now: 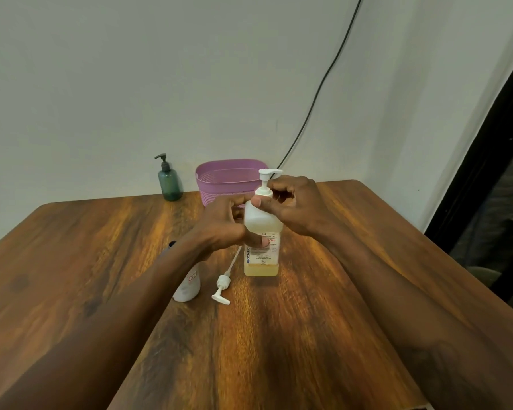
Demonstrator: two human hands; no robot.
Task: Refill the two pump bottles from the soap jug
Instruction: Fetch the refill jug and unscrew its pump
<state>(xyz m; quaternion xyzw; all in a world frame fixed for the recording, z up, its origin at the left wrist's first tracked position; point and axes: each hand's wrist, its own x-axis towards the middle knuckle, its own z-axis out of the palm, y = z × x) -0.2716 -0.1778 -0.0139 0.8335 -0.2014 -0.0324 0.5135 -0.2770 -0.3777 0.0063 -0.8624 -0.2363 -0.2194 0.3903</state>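
Note:
A tall translucent pump bottle [261, 255] with a white label and a little yellowish liquid at its bottom stands upright at the table's middle. My left hand [228, 229] grips its body. My right hand [293, 202] is closed around the white pump collar [264, 192] at its neck. A loose white pump head [223, 287] with its long tube lies flat on the wood to the left. A white bottle [187, 287] stands beside it, mostly hidden under my left forearm. A dark green pump bottle [169, 180] stands at the back left.
A purple plastic basket [219, 180] stands at the table's far edge, just behind the bottle. A black cable [320, 90] hangs down the wall behind it. The wooden table [279, 335] ends close to the wall; a dark doorway is at the right.

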